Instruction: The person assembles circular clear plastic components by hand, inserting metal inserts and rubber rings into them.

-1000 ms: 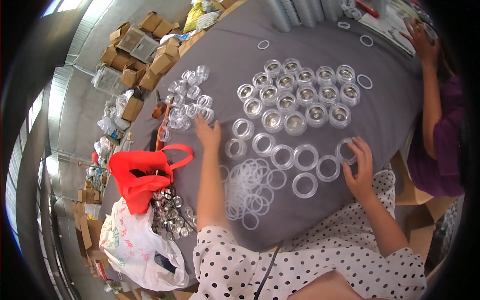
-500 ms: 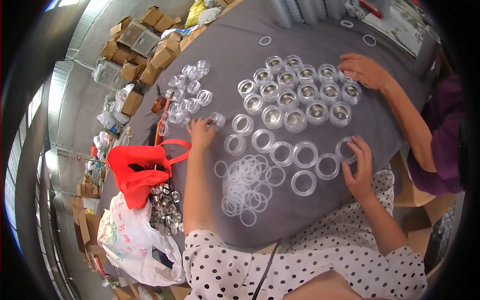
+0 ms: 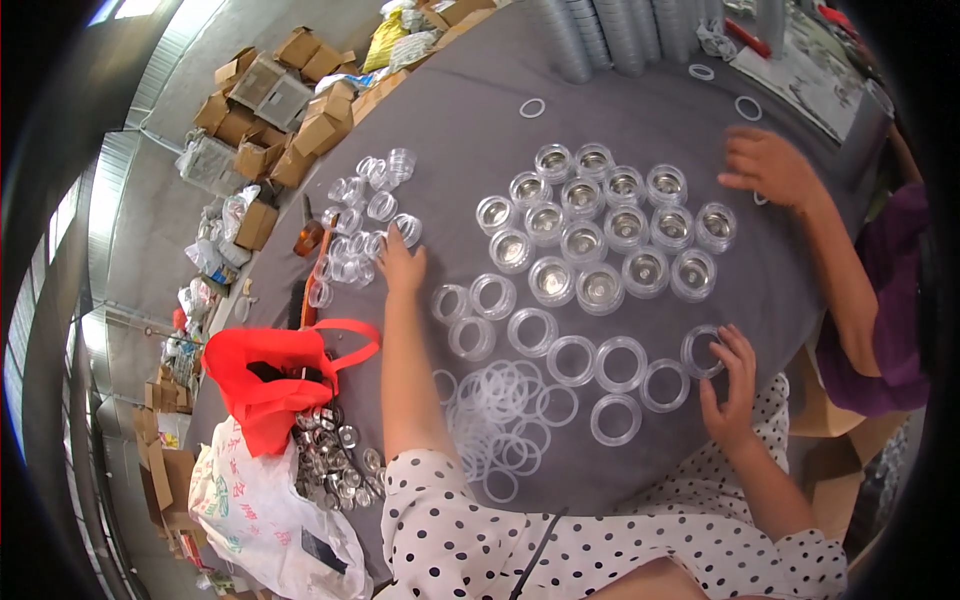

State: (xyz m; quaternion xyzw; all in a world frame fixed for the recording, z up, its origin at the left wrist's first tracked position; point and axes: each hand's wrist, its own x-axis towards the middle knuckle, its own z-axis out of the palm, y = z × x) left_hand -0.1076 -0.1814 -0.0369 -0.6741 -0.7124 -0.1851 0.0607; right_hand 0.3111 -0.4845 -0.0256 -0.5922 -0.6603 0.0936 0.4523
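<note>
My left hand (image 3: 402,265) reaches to the near edge of a loose cluster of clear plastic rings. Its fingers are apart, with the tips at a clear ring (image 3: 408,230); whether they touch it is hard to tell. My right hand (image 3: 732,385) is open, thumb apart, fingertips over the rim of another clear ring (image 3: 690,352) lying flat. Between my hands several clear rings, among them this one (image 3: 571,360), lie in a curved row. Nearer me is a pile of thin, whitish translucent rings (image 3: 500,392).
Several clear round containers with metallic centres (image 3: 583,243) stand grouped mid-table. A co-worker's hand (image 3: 775,168) hovers right of them. At left are a red bag (image 3: 262,375), loose metal parts (image 3: 340,465), a white plastic bag (image 3: 265,510) and an orange-handled brush (image 3: 312,270). Grey stacks (image 3: 590,40) stand far back.
My left hand has left a clear ring beside the curved row and moved to the loose cluster. A co-worker's hand has drawn away from the grouped containers. The whole view has shifted slightly.
</note>
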